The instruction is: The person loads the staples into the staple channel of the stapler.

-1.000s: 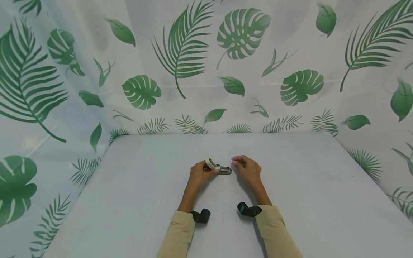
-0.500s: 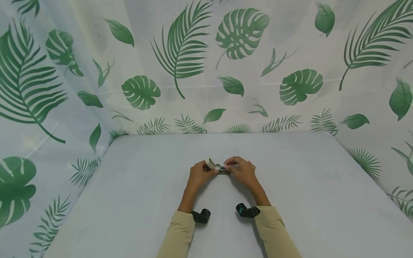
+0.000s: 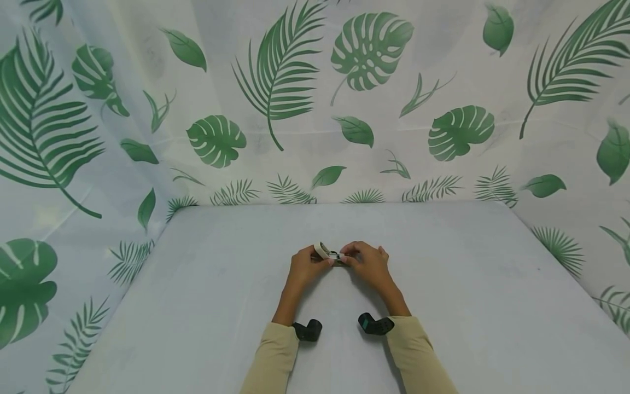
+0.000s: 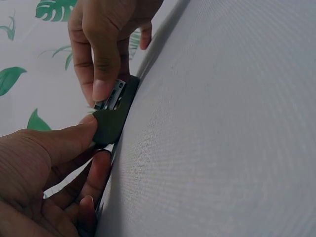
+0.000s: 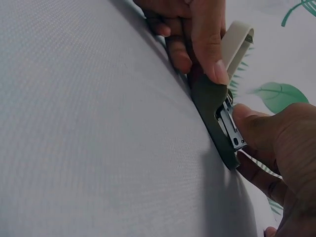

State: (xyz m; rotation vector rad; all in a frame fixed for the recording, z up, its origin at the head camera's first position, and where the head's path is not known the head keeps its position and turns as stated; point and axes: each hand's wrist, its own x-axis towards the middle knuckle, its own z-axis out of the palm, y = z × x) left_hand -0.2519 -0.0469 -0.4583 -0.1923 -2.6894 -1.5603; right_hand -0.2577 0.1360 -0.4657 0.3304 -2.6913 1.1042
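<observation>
A small stapler point(image 3: 321, 250) lies on the table, its cream top arm point(image 5: 239, 47) swung up from the dark green base point(image 5: 210, 96). With thumb and fingers my left hand point(image 3: 302, 269) grips the hinge end of the base. My right hand point(image 3: 370, 265) is at the other end, its thumb and fingertips pinching the metal staple magazine point(image 5: 232, 126). In the left wrist view the right thumb presses along that metal channel. Whether a strip of staples sits between the right fingertips, I cannot tell.
A white cloth-covered table point(image 3: 221, 306) spreads around both hands. Behind it and at the sides hang white curtains point(image 3: 305, 137) printed with green leaves. Black wrist cameras point(image 3: 307, 330) sit at both cuffs, below beige sleeves.
My right hand has moved left from beside the stapler onto its front end and now pinches the metal magazine. The left hand and the stapler have stayed in place.
</observation>
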